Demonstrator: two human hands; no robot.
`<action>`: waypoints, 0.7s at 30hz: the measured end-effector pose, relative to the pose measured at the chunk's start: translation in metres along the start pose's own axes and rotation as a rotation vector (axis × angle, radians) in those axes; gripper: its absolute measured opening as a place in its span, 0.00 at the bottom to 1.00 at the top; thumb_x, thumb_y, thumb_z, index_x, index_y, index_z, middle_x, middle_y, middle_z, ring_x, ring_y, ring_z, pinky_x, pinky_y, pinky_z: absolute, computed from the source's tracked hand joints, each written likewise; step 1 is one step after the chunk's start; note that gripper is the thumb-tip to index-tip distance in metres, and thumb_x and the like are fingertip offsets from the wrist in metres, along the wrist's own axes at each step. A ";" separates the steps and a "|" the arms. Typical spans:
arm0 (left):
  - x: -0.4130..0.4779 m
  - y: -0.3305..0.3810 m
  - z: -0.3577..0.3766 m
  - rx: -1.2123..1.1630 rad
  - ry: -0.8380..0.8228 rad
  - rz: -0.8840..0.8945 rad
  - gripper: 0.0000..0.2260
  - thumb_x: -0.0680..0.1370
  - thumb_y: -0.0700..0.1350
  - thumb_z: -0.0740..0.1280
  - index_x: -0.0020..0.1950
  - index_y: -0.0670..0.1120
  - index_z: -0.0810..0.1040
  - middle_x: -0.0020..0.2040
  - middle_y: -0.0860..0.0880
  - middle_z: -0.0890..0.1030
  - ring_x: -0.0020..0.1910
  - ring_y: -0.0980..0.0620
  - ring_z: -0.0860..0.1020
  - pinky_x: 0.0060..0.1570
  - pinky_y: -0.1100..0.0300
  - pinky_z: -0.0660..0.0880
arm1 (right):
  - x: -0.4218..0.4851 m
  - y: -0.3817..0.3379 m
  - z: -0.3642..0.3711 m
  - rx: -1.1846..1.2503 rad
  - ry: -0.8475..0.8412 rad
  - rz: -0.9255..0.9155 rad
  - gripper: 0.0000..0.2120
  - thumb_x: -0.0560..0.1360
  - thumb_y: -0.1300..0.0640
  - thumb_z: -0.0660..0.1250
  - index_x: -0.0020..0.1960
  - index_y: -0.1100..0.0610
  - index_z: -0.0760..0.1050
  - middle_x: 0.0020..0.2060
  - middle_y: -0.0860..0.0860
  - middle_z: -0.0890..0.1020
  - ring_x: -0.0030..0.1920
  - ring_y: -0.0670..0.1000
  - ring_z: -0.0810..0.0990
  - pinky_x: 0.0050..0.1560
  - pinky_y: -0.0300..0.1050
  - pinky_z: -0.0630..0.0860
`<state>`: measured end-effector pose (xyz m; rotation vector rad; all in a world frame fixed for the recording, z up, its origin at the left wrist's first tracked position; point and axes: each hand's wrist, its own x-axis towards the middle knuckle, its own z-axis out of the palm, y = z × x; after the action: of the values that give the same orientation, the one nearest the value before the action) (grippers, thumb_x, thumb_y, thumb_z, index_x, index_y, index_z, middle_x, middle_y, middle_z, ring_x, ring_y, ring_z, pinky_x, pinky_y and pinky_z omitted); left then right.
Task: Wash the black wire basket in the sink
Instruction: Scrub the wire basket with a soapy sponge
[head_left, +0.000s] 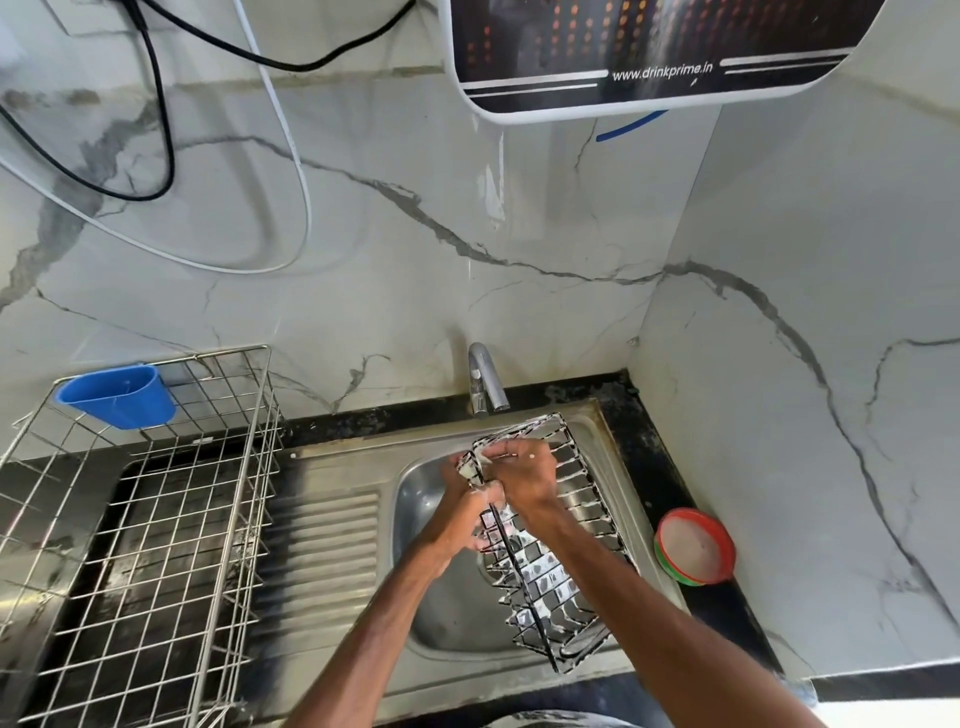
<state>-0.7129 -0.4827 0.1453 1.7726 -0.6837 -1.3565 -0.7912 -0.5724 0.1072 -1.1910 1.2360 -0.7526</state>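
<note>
The black wire basket is long and narrow, flecked with white soap foam, and hangs tilted over the steel sink. My left hand grips the basket's left rim wire from the side. My right hand curls over the far end of the basket near the top; what it holds against the wires is hidden. Both hands are wet and soapy. The tap stands just behind the basket, and no running water is visible.
A steel wire dish rack with a blue plastic cup hooked on it stands on the left counter. A round red-and-green tub sits right of the sink. A water purifier and cables hang on the marble wall.
</note>
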 end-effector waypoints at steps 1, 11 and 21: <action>-0.001 0.000 0.001 0.027 -0.010 -0.003 0.32 0.71 0.50 0.67 0.72 0.48 0.60 0.64 0.43 0.74 0.57 0.49 0.77 0.42 0.53 0.81 | 0.001 0.001 -0.001 0.001 0.019 -0.008 0.09 0.68 0.74 0.75 0.42 0.62 0.84 0.39 0.57 0.86 0.32 0.47 0.82 0.33 0.38 0.80; 0.004 0.001 0.011 0.084 0.074 -0.047 0.27 0.78 0.52 0.68 0.72 0.43 0.64 0.67 0.44 0.71 0.60 0.45 0.75 0.36 0.57 0.79 | 0.015 0.017 -0.010 -0.092 0.096 0.023 0.07 0.69 0.72 0.76 0.42 0.61 0.85 0.40 0.56 0.87 0.38 0.52 0.86 0.42 0.45 0.84; -0.006 0.014 0.009 0.115 0.123 -0.069 0.28 0.82 0.51 0.68 0.74 0.39 0.60 0.76 0.39 0.67 0.62 0.41 0.76 0.37 0.54 0.82 | 0.024 0.023 -0.033 -0.525 0.138 -0.203 0.10 0.73 0.73 0.66 0.43 0.60 0.81 0.32 0.47 0.80 0.25 0.42 0.75 0.21 0.32 0.69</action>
<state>-0.7223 -0.4876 0.1593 1.9696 -0.6505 -1.2628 -0.8208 -0.5976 0.0811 -1.7355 1.4964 -0.6857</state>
